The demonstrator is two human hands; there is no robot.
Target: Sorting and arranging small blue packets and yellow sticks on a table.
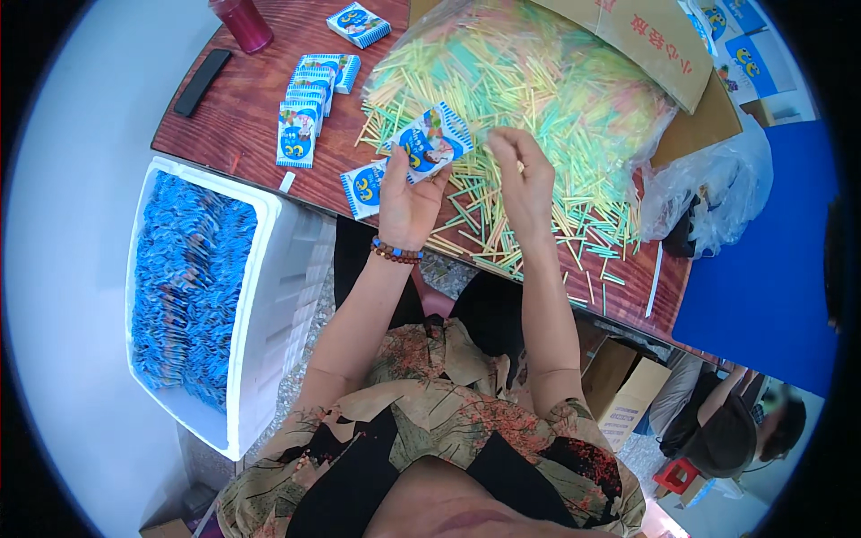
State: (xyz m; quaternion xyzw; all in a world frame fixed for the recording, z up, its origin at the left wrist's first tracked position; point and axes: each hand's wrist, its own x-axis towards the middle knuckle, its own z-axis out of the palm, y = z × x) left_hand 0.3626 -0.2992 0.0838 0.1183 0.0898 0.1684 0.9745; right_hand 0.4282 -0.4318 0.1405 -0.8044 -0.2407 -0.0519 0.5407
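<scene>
My left hand [409, 208], with a beaded bracelet at the wrist, grips a small blue-and-white packet [434, 142] tilted up over the table. A similar packet [360, 190] lies flat just left of that hand. My right hand [524, 176] is just right of the held packet, thumb and fingers drawn together in a pinch; whatever they hold, if anything, is too small to make out. Beneath and beyond it spreads a heap of thin pastel sticks [502, 211], yellow, green and pink, spilling from a large clear plastic bag [619, 117].
Overlapping packets [297, 134] form a row on the red-brown table [256, 117], with another packet stack [359, 24] behind. A black oblong object [203, 82] and red bottle [242, 25] are left. A white foam box [260, 314] holds blue packets. A cardboard box [646, 36] stands behind.
</scene>
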